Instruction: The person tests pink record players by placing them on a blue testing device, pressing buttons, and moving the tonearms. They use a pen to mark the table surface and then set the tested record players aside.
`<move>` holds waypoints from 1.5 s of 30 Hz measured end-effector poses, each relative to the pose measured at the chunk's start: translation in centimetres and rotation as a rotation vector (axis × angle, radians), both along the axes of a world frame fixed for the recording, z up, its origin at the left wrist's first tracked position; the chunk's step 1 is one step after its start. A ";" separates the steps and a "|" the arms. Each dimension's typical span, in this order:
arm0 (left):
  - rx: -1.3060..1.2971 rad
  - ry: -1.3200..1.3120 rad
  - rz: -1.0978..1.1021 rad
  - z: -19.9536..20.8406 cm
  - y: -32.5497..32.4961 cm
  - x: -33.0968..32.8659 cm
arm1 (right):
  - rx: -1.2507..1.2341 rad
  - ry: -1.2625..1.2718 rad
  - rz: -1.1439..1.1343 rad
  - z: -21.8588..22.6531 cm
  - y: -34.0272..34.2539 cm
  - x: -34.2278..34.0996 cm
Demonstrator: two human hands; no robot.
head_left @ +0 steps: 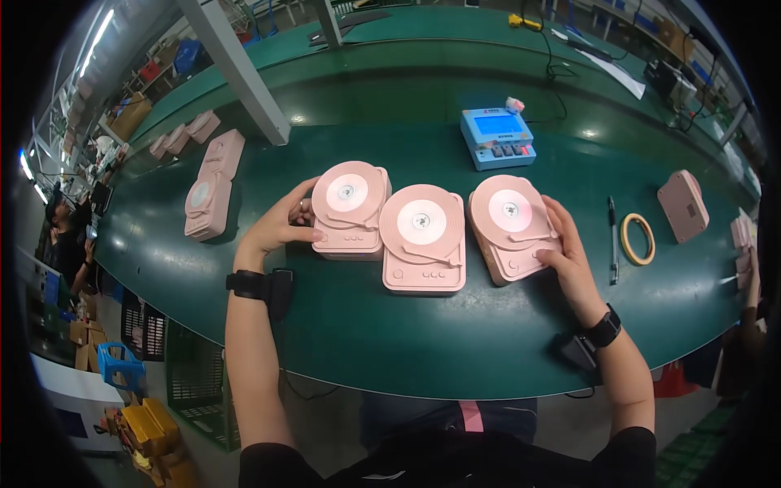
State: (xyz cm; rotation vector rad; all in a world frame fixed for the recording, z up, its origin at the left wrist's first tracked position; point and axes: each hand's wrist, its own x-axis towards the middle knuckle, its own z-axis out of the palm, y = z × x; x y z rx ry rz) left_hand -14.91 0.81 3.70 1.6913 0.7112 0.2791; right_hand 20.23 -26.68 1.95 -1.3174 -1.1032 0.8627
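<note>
Three pink turntable-shaped players stand in a row before me, each with a round grooved disc, a pale centre label and a small tone arm. Around the left side of the left player (348,207) is my left hand (285,221), its thumb on the front corner near the knob. The middle player (423,244) sits between the others, touched by neither hand. My right hand (567,248) grips the right player (514,228) by its right side, thumb on the front near the buttons. That player is turned slightly. Both hands wear black wrist straps with a dark block attached.
A blue tester box (498,137) with a screen stands behind the row. Rightward lie a pen (613,240), a yellow tape ring (638,239) and another pink player (683,206). More pink players (213,191) line the left, near a grey post (244,69). Another person (69,236) is far left.
</note>
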 end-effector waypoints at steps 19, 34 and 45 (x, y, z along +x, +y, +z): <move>0.031 -0.017 0.039 -0.2 -0.2 0.1 | 0.163 -0.519 -0.053 0.9 -0.7 -0.7; 0.118 -0.247 0.057 -3.7 1.5 0.3 | 0.269 -1.030 -0.007 1.3 -0.3 -2.7; 0.269 -0.259 0.113 -2.9 -0.4 2.6 | 0.280 -0.804 -0.093 0.3 -0.5 -2.7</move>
